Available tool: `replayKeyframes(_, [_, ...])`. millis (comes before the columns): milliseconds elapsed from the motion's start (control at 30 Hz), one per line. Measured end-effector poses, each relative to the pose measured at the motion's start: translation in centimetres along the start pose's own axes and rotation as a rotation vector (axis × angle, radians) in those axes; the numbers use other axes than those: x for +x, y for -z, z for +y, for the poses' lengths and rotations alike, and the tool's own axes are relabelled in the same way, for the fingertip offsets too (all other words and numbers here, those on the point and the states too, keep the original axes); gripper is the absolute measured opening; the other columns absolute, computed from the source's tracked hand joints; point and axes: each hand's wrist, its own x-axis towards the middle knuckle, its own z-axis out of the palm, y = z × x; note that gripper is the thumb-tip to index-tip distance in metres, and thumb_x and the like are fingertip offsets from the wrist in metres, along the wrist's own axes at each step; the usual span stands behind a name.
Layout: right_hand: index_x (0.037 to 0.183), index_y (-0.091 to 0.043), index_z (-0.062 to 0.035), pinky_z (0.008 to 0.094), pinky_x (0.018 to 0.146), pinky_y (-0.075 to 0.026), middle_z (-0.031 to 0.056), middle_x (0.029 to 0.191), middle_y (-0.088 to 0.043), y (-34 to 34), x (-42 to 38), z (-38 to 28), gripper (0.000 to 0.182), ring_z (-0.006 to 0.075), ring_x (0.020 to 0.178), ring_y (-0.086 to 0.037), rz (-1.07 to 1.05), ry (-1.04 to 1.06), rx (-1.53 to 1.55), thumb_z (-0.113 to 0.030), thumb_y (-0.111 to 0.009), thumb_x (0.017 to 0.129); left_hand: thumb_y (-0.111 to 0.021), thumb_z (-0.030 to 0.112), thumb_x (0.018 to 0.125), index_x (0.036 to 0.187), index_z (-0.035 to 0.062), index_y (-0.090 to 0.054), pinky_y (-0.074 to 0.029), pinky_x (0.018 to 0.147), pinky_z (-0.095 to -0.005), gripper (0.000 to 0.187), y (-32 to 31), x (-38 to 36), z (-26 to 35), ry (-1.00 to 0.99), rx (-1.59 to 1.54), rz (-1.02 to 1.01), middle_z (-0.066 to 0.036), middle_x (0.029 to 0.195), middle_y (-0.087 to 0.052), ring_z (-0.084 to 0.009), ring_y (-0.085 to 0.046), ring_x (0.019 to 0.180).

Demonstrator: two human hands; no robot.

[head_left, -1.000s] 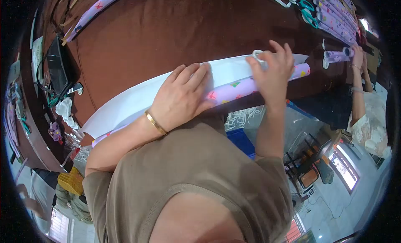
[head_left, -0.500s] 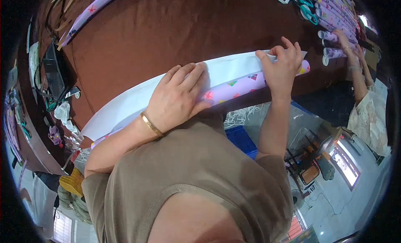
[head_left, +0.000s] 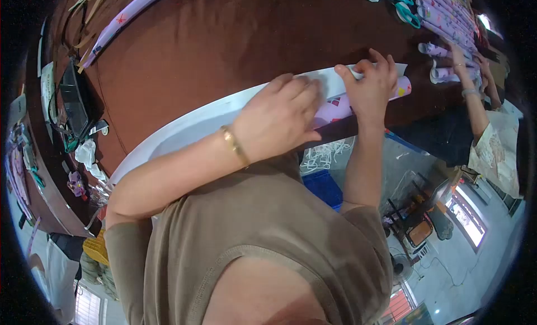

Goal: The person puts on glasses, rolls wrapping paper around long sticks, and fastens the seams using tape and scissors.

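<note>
A long sheet of patterned purple paper (head_left: 330,111), white on its underside, lies partly rolled along the table edge in front of me. My left hand (head_left: 279,115) rests flat over the middle of the roll, fingers extended and slightly blurred, with a gold bangle on its wrist. Near the roll's right end, my right hand (head_left: 372,82) pinches the white edge of the paper between thumb and bent fingers. The left part of the roll is hidden behind my left forearm.
Another purple roll (head_left: 120,23) lies at the far left. Teal-handled scissors (head_left: 405,11) and stacked purple rolls (head_left: 447,17) are at the upper right, where another person's hands (head_left: 461,65) touch rolls. A black box-like object (head_left: 78,98) sits on the left.
My left hand has slid right along the roll, closer to my right hand. My right hand keeps its pinch at nearly the same place.
</note>
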Motion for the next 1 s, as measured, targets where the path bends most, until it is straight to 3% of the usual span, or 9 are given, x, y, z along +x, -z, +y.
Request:
replayKeyframes(100, [0.076,-0.070,-0.0065,0.0540,0.109,-0.027,0.0146,0.132,-0.057,0.2,-0.1,0.0,0.036,0.0427,0.133,-0.037,-0.001,0.021,-0.009,-0.041,-0.078,0.074,-0.067,0.052,0.078,0.118,-0.0013,-0.063,-0.036,0.108,-0.0419,0.067,-1.9,1.9,-0.3,-0.092,0.021,0.037,-0.014,0.131,-0.054,-0.0274,-0.047,0.124])
replayKeyframes(200, [0.078,-0.071,-0.0071,0.0536,0.109,-0.027,0.0127,0.133,-0.057,1.0,0.1,1.2,0.034,0.0413,0.134,-0.036,-0.025,0.045,-0.010,-0.040,-0.077,0.074,-0.061,0.054,0.080,0.129,-0.0022,-0.055,-0.033,0.112,-0.0437,0.075,-2.4,2.5,-0.3,-0.024,0.044,-0.083,-0.015,0.139,-0.049,-0.0291,-0.045,0.130])
replayKeyframes(400, [0.084,-0.071,-0.0083,0.0537,0.110,-0.026,0.0105,0.135,-0.056,2.9,1.5,6.2,0.031,0.0391,0.136,-0.034,-0.022,0.051,-0.091,-0.037,-0.077,0.074,-0.061,0.054,0.080,0.130,-0.0019,-0.054,-0.032,0.113,-0.0440,0.076,-1.9,2.8,-0.4,-0.004,0.001,-0.125,-0.014,0.142,-0.047,-0.0276,-0.043,0.133])
replayKeyframes(967, [0.081,-0.068,-0.0074,0.0569,0.108,-0.027,0.0120,0.137,-0.053,0.9,2.1,6.2,0.035,0.0399,0.136,-0.034,-0.028,-0.068,-0.123,-0.040,-0.078,0.073,-0.063,0.054,0.079,0.128,-0.0005,-0.056,-0.034,0.111,-0.0441,0.074,-0.8,3.7,-0.2,-0.013,0.000,-0.132,-0.014,0.140,-0.049,-0.0275,-0.044,0.131])
replayKeyframes(1000, [0.081,-0.068,-0.0074,0.0569,0.108,-0.027,0.0120,0.137,-0.053,0.8,2.0,6.3,0.035,0.0399,0.136,-0.034,-0.023,-0.071,-0.127,-0.040,-0.078,0.073,-0.062,0.054,0.080,0.128,-0.0003,-0.057,-0.034,0.111,-0.0441,0.072,0.1,4.8,0.1,0.024,-0.016,-0.291,-0.014,0.139,-0.049,-0.0275,-0.045,0.130])
